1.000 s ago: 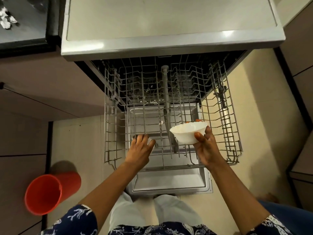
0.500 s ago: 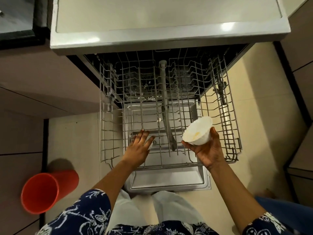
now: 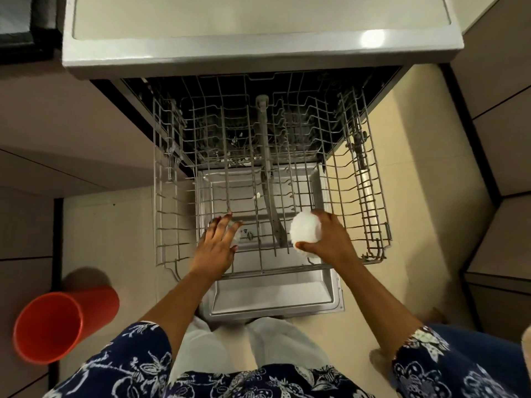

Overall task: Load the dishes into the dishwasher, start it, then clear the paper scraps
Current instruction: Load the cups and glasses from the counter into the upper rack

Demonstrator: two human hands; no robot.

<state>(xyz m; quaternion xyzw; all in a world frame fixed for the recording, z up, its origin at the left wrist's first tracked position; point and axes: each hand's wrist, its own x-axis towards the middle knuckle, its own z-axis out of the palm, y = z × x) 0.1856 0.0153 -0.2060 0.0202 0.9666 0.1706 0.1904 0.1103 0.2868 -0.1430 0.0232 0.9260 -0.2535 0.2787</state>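
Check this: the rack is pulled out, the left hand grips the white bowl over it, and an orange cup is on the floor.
Wrong hand: the head view shows the right hand gripping the white bowl over the rack; the left hand is open and holds nothing. The rest stands.

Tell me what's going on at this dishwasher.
A person stands over the open dishwasher, its wire rack pulled out above the lowered door. The right hand grips a white bowl, apparently mouth-down, low over the rack's front right. The left hand lies open, fingers spread, at the rack's front wires. An orange bin stands on the floor to the left.
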